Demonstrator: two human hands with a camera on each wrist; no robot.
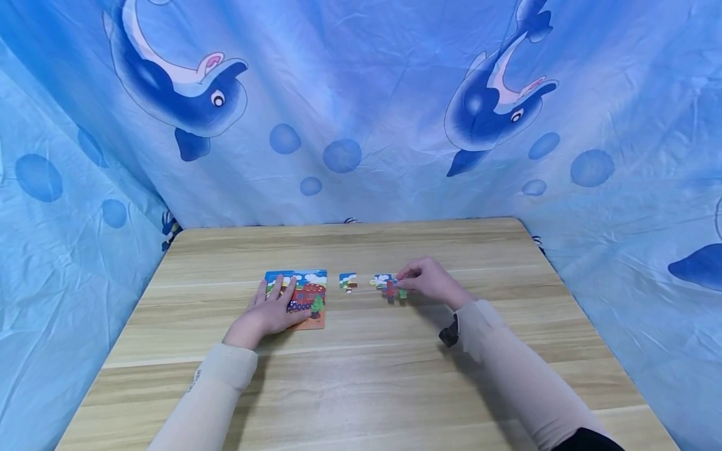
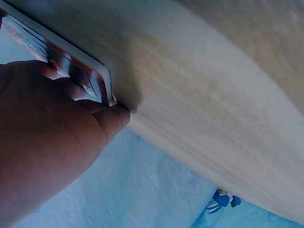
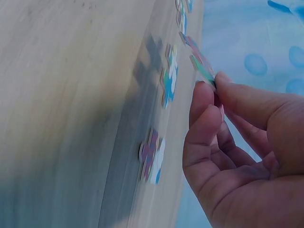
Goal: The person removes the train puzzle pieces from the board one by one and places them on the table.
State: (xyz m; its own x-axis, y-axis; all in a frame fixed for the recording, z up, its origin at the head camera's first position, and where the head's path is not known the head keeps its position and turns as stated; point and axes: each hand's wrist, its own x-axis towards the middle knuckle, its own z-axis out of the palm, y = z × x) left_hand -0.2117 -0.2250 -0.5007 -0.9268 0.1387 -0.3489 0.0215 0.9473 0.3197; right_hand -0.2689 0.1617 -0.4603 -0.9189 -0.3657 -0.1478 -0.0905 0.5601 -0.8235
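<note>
My left hand (image 1: 267,314) rests with spread fingers on a square picture puzzle (image 1: 313,280) showing a red house, clouds and a green plant. In the left wrist view the thumb touches the edge of that puzzle (image 2: 105,73). Between thumb and fingertips, my right hand (image 1: 431,280) pinches a red and green puzzle piece (image 3: 202,59), tilted and raised above the table. Below it lie a blue and white puzzle piece (image 3: 169,78) and a dark red and white puzzle piece (image 3: 156,159). Another loose puzzle piece (image 1: 347,280) lies just right of the square puzzle.
All of it is on a wood-grain table (image 1: 361,382). A blue curtain (image 1: 372,81) with dolphins and bubbles hangs behind the table and along both sides. Something black (image 1: 449,333) sits at my right wrist.
</note>
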